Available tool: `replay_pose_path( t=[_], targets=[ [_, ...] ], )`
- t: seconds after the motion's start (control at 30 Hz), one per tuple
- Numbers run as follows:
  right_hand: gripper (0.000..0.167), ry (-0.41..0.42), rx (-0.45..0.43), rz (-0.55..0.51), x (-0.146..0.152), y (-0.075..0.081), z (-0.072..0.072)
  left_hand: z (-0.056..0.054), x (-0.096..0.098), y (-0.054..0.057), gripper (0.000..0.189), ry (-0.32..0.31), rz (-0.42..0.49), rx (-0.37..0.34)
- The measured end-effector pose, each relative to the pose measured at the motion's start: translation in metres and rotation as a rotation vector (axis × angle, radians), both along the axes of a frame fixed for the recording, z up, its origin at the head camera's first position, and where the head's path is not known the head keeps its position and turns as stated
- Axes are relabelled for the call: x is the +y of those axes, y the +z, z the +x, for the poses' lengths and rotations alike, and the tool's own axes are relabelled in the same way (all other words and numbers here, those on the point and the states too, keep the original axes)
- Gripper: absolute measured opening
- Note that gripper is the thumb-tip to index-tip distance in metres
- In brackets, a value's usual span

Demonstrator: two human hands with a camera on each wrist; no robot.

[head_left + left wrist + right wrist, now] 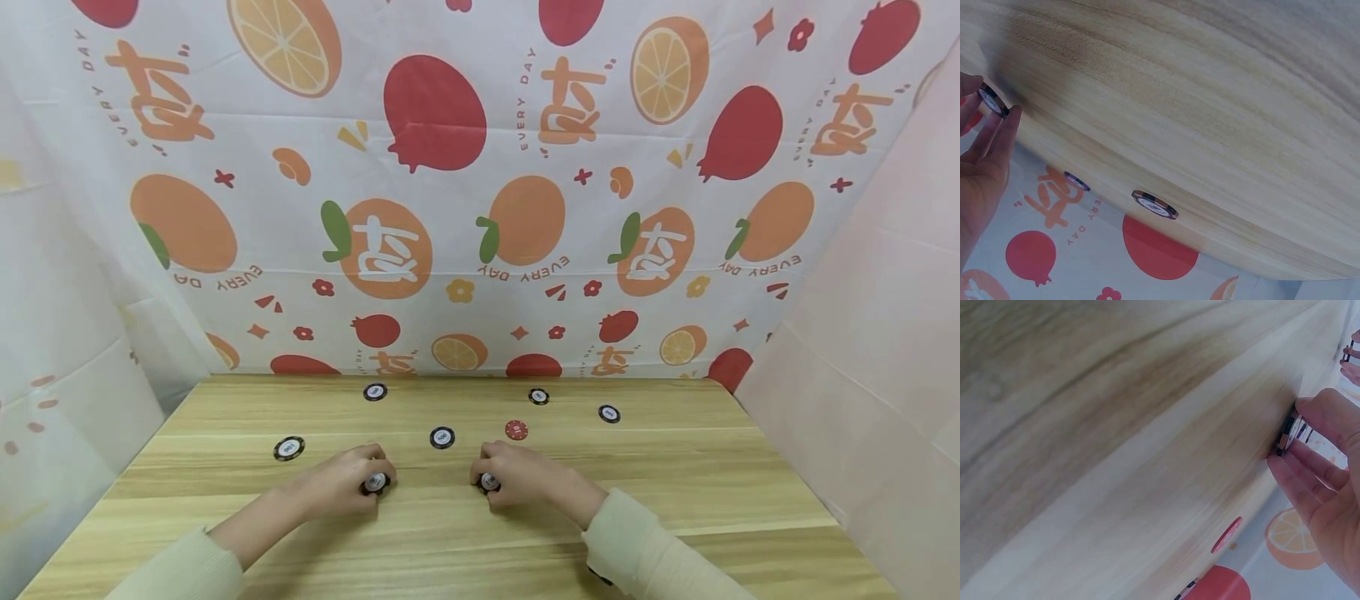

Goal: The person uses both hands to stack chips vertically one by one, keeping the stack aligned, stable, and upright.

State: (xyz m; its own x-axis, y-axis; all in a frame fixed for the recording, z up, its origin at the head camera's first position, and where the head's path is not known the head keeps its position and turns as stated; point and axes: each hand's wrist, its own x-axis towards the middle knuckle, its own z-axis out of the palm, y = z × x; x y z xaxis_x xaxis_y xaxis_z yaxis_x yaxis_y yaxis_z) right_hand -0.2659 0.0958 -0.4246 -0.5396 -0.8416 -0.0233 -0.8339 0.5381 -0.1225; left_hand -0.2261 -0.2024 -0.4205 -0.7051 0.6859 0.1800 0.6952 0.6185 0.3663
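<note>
Near the middle of the wooden table, my left hand (pixel 347 483) pinches a black poker chip (pixel 376 482) by its edges, white label facing up. In the left wrist view, thumb and fingertips sit at opposite sides of that chip (pixel 992 100). To the right, my right hand (pixel 517 477) grips another black poker chip (pixel 489 482), partly covered by the fingers. The right wrist view has this chip (pixel 1287 432) between thumb and fingertips, close to the tabletop. Beyond and between the hands lies a black chip (pixel 442 437); a red chip (pixel 517 430) lies just past the right hand.
More black chips lie flat on the table (pixel 450 550): one at left (pixel 288 448), one at the back left (pixel 375 392), one at the back (pixel 538 397) and one at right (pixel 609 413). A fruit-print cloth (pixel 465 308) hangs behind the far edge.
</note>
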Motion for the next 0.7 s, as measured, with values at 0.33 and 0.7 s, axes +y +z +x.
replay_pose_path(
  t=[0.33, 0.7],
  targets=[
    [0.028, -0.004, 0.003, -0.012, 0.0008, -0.0024, -0.0003, 0.0001, -0.0002, -0.0017, 0.027, 0.009, -0.004, -0.004],
    [0.026, 0.007, -0.019, -0.018, 0.002, -0.0033, -0.0028, 0.0003, 0.0018, -0.001, 0.027, 0.002, -0.016, 0.009]
  ],
)
